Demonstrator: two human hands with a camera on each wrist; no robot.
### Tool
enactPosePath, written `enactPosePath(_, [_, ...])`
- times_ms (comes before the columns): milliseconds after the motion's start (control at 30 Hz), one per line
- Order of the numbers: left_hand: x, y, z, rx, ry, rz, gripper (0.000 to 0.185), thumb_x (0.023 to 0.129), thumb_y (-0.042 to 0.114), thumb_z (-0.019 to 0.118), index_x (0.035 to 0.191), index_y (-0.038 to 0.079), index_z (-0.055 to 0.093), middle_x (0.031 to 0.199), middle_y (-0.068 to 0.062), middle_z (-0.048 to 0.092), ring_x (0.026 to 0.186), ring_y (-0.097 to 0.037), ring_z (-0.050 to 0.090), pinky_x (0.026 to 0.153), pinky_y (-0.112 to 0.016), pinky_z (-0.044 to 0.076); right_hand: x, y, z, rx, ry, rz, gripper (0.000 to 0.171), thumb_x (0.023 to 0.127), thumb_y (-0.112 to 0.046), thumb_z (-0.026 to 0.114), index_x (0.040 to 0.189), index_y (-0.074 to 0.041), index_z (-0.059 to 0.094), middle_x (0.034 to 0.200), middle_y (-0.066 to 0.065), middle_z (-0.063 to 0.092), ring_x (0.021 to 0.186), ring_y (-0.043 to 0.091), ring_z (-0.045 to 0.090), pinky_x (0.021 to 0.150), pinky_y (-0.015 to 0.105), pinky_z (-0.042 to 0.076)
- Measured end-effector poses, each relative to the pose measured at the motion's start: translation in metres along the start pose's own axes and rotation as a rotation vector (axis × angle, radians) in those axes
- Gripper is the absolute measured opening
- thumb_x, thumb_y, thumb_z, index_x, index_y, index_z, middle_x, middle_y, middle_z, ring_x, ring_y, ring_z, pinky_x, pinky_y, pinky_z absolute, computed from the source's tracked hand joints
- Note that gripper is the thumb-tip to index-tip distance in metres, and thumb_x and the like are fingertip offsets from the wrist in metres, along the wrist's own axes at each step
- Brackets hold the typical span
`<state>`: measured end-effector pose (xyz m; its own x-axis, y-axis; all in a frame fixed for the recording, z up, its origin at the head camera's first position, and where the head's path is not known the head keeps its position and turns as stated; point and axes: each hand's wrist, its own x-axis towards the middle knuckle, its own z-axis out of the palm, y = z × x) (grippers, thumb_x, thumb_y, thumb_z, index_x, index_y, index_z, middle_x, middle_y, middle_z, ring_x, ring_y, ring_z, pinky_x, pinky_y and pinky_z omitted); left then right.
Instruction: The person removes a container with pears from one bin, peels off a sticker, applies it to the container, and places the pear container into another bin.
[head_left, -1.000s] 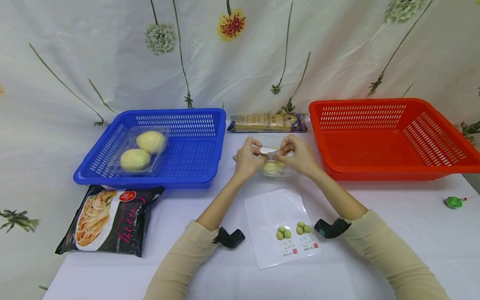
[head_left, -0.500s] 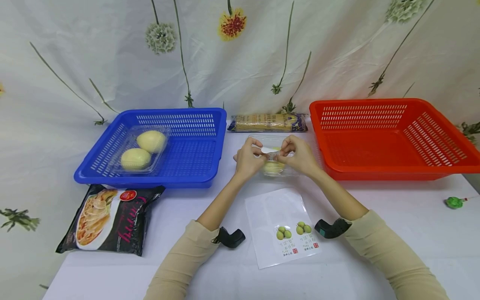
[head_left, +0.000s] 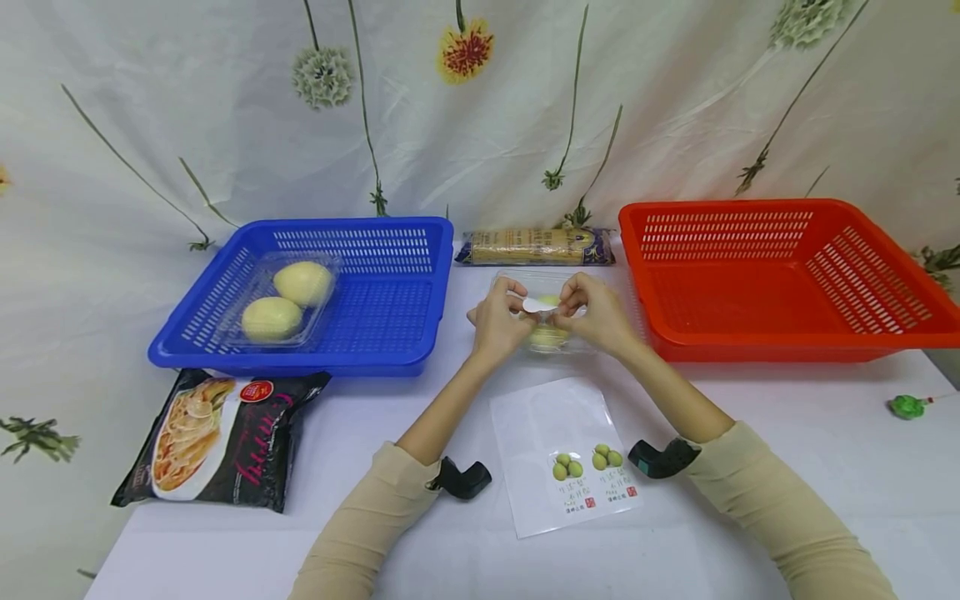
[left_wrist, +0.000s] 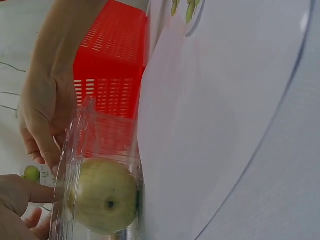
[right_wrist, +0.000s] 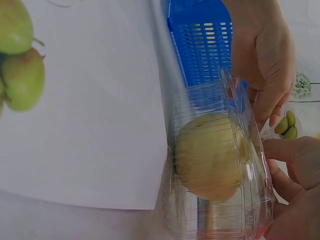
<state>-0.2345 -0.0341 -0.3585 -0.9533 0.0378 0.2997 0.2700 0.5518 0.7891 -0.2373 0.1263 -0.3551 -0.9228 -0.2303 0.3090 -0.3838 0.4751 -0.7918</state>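
My left hand (head_left: pixel 499 316) and right hand (head_left: pixel 591 310) pinch opposite sides of a small sticker label (head_left: pixel 537 305) above a clear plastic clamshell box (head_left: pixel 517 277). Green pears are printed on the label (right_wrist: pixel 287 125), as the right wrist view shows. Inside the lidded box lies a yellow-green pear (left_wrist: pixel 105 196), with another pear behind it partly hidden by the hands. The fingers are close to the lid; whether the label touches it, I cannot tell. Nearer me, a backing sheet (head_left: pixel 540 442) bears two more pear stickers (head_left: pixel 576 482).
A blue basket (head_left: pixel 390 360) at left holds another clear box with two pears (head_left: pixel 271 319). Right of the hands stands a red basket (head_left: pixel 780 340). A noodle packet (head_left: pixel 534 247) lies behind the box, and a black food bag (head_left: pixel 217 442) at front left.
The label between the fingers has tilted, so its white side now shows more in the head view. Both hands stay almost in place over the box.
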Motion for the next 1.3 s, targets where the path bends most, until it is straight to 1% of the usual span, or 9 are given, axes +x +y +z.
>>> enactPosePath(167, [0.001,-0.001,0.0,0.03,0.002,0.013,0.04,0.07,0.001,0.074,0.106,0.004,0.056,0.104,-0.014,0.065,0.088,-0.026,0.056,0.083,-0.043,0.029,0.0,-0.003,0.0,-0.042,-0.011,-0.001,0.031,0.072,0.002,0.076,0.092,0.003,0.053,0.08,0.018,0.063,0.076,0.031,0.06,0.077,0.048,0.048])
enactPosePath(267, [0.004,-0.001,-0.004,0.072,-0.049,-0.001,0.047,0.071,0.005,0.074,0.114,0.005,0.056,0.118,-0.015,0.059,0.106,-0.029,0.05,0.089,-0.047,0.029,0.0,-0.004,-0.001,-0.083,-0.01,0.003,0.035,0.071,-0.001,0.078,0.095,0.004,0.053,0.086,0.019,0.062,0.082,0.034,0.058,0.08,0.047,0.048])
enactPosePath(400, [0.016,-0.005,-0.013,0.148,-0.175,-0.006,0.065,0.07,0.015,0.077,0.129,0.008,0.05,0.136,-0.012,0.048,0.129,-0.028,0.036,0.097,-0.049,0.027,0.002,-0.005,-0.002,-0.15,-0.016,0.018,0.04,0.072,-0.007,0.079,0.102,0.003,0.055,0.096,0.021,0.064,0.093,0.038,0.056,0.086,0.046,0.045])
enactPosePath(567, [0.034,-0.017,-0.02,0.179,-0.382,0.052,0.078,0.074,0.023,0.076,0.14,0.007,0.039,0.146,-0.012,0.037,0.136,-0.031,0.03,0.105,-0.057,0.024,0.006,-0.002,-0.005,-0.166,-0.047,0.049,0.047,0.073,-0.011,0.08,0.109,0.004,0.055,0.103,0.023,0.064,0.099,0.04,0.056,0.09,0.048,0.044])
enactPosePath(667, [0.039,-0.021,-0.021,0.199,-0.445,0.076,0.08,0.076,0.028,0.074,0.143,0.007,0.036,0.149,-0.014,0.032,0.139,-0.034,0.022,0.104,-0.063,0.021,0.009,0.0,-0.007,-0.159,-0.072,0.062,0.049,0.074,-0.011,0.08,0.112,0.005,0.054,0.104,0.024,0.064,0.101,0.04,0.056,0.092,0.049,0.044])
enactPosePath(800, [0.036,-0.02,-0.018,0.225,-0.436,0.048,0.079,0.077,0.034,0.072,0.143,0.009,0.036,0.149,-0.015,0.03,0.136,-0.036,0.02,0.1,-0.065,0.024,0.011,0.004,-0.011,-0.145,-0.098,0.065,0.049,0.076,-0.008,0.078,0.115,0.007,0.053,0.105,0.024,0.063,0.103,0.039,0.055,0.094,0.049,0.043])
enactPosePath(1033, [0.036,-0.02,-0.014,0.205,-0.342,-0.007,0.073,0.079,0.036,0.071,0.14,0.008,0.04,0.143,-0.016,0.035,0.13,-0.035,0.024,0.099,-0.06,0.027,0.017,0.002,-0.013,-0.131,-0.107,0.13,0.049,0.078,-0.01,0.077,0.117,0.007,0.053,0.106,0.023,0.062,0.101,0.036,0.056,0.092,0.045,0.046])
enactPosePath(1167, [0.038,-0.02,-0.01,0.194,-0.29,-0.036,0.067,0.081,0.037,0.07,0.136,0.008,0.044,0.14,-0.016,0.039,0.129,-0.034,0.025,0.098,-0.059,0.028,0.02,0.003,-0.012,-0.104,-0.08,0.172,0.048,0.078,-0.013,0.076,0.116,0.007,0.054,0.103,0.022,0.062,0.097,0.034,0.057,0.089,0.043,0.047])
enactPosePath(1300, [0.041,-0.021,-0.007,0.171,-0.236,-0.065,0.062,0.081,0.035,0.07,0.132,0.008,0.049,0.134,-0.014,0.046,0.127,-0.031,0.029,0.097,-0.055,0.029,0.023,0.005,-0.011,-0.107,-0.014,0.176,0.043,0.078,-0.011,0.076,0.111,0.009,0.057,0.096,0.023,0.063,0.089,0.034,0.059,0.083,0.042,0.049])
